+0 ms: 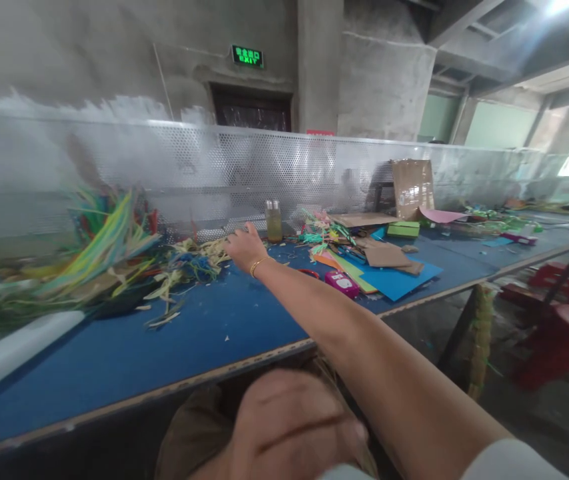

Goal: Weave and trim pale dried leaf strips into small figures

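Observation:
My right arm reaches across the blue tabletop (pixel 259 327). At its end, my right hand (pixel 246 247), with a gold bracelet (pixel 255 267) at the wrist, is over the edge of a heap of pale and blue strips (pixel 199 260). Its fingers look apart, and nothing is visibly held. Just right of it stands a bottle of yellowish liquid (pixel 274 225). Close to the camera, below the table edge, my left hand (pixel 292 423) is blurred with its fingers curled closed. What lies inside them, if anything, is hidden.
A bundle of coloured strips (pixel 109 240) and a white handle (pixel 24 350) lie left. To the right are a purple box (pixel 342 283), blue sheet (pixel 404 277) and cardboard (pixel 387 257). A perforated metal panel (pixel 254 173) runs behind; red stools (pixel 564 340) stand at right.

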Demonstrator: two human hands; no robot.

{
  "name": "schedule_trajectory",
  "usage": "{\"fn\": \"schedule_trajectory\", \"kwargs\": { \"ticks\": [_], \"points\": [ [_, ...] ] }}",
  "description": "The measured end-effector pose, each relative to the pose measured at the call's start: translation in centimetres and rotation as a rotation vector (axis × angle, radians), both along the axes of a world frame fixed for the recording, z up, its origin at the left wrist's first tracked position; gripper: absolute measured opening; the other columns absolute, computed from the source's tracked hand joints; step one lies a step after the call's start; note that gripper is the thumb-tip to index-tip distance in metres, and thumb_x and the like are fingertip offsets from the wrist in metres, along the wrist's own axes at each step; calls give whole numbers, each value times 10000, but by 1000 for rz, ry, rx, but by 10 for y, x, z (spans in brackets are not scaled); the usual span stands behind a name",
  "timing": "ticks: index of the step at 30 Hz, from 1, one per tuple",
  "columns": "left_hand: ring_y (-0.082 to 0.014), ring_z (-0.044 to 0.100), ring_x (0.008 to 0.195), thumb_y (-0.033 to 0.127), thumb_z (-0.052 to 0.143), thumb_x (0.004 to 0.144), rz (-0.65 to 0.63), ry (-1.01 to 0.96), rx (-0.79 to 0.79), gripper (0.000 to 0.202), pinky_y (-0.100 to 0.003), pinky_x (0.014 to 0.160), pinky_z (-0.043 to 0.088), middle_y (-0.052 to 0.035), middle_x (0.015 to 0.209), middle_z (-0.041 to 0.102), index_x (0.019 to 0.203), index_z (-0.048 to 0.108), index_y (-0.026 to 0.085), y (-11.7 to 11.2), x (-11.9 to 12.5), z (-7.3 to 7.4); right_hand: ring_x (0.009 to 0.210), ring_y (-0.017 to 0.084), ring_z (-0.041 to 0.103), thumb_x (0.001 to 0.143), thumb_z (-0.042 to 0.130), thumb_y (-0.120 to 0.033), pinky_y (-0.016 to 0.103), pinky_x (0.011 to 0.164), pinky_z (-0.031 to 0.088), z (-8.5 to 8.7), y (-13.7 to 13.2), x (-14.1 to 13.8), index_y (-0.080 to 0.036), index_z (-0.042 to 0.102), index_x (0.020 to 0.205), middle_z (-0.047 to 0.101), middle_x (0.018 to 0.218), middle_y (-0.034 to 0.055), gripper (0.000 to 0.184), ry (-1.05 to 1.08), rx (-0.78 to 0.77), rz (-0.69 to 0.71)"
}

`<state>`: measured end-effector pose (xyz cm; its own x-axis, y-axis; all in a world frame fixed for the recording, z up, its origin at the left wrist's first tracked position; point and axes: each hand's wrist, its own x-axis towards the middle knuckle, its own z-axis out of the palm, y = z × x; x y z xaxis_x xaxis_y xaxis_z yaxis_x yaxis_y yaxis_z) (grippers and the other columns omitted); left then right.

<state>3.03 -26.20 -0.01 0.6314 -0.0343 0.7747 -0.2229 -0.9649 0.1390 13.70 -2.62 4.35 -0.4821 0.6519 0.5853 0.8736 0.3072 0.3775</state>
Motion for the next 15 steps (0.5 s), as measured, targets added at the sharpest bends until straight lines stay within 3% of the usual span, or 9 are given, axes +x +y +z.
{"fn": "schedule_trajectory", "kwargs": {
  "ticks": [1, 3, 5, 6, 9, 11, 13, 15],
  "points": [
    [-208, 580, 1037, 465, 394, 871, 41, -51, 49, 474, -340, 929, 450, -57, 1079, 658, 1295, 478, 269, 14, -2, 8, 974, 194, 488, 890, 387, -94, 506, 1037, 117, -2, 2, 0, -159, 637, 899, 633, 957, 71, 259, -5, -2, 7],
    [-263, 496, 1157, 516, 403, 849, 280, -60, 48, 526, -438, 999, 375, -83, 1209, 589, 1293, 484, 246, 42, 3, 21, 974, 185, 482, 900, 371, -93, 504, 1040, 100, -5, 7, -3, -145, 637, 903, 633, 954, 64, 272, -8, 4, 18],
    [-273, 429, 1222, 476, 340, 883, 517, -63, -46, 506, -485, 1037, 310, -94, 1281, 532, 1294, 482, 216, 60, 17, 24, 978, 175, 478, 908, 352, -91, 495, 1046, 85, -8, 10, -8, -144, 636, 916, 634, 964, 58, 289, -12, 13, 38],
    [-265, 425, 1225, 448, 310, 899, 560, -71, -83, 483, -493, 1038, 306, -91, 1276, 535, 1277, 498, 215, 62, 27, 21, 980, 174, 478, 909, 352, -94, 492, 1048, 82, -10, 11, -10, -148, 637, 917, 635, 967, 57, 290, -12, 10, 46],
    [-271, 430, 1225, 474, 344, 876, 425, -38, -111, 486, -509, 1037, 316, -71, 1264, 547, 1277, 504, 251, 31, 52, 6, 984, 190, 483, 899, 387, -115, 496, 1038, 114, -14, 12, -15, -167, 642, 905, 642, 973, 67, 261, 0, -39, 36],
    [-233, 463, 1203, 512, 363, 856, 249, 46, -42, 439, -442, 1005, 390, 15, 1219, 581, 1259, 500, 402, -6, 62, -5, 998, 203, 478, 890, 403, -121, 495, 1023, 137, -17, 10, -17, -173, 644, 906, 640, 986, 75, 246, 24, -72, 3],
    [-188, 482, 1190, 546, 338, 852, 170, 107, -7, 397, -356, 955, 445, 96, 1164, 597, 1224, 475, 528, -34, 67, -10, 1006, 209, 473, 886, 401, -117, 490, 1017, 136, -19, 8, -17, -175, 645, 913, 638, 999, 82, 253, 43, -84, -11],
    [-165, 472, 1205, 574, 357, 837, 112, 165, 54, 388, -305, 946, 439, 125, 1182, 578, 1205, 479, 546, -35, 66, -8, 1006, 211, 472, 880, 395, -107, 485, 1019, 115, -19, 6, -15, -171, 650, 909, 637, 1000, 89, 264, 46, -82, 3]
  ]
}}
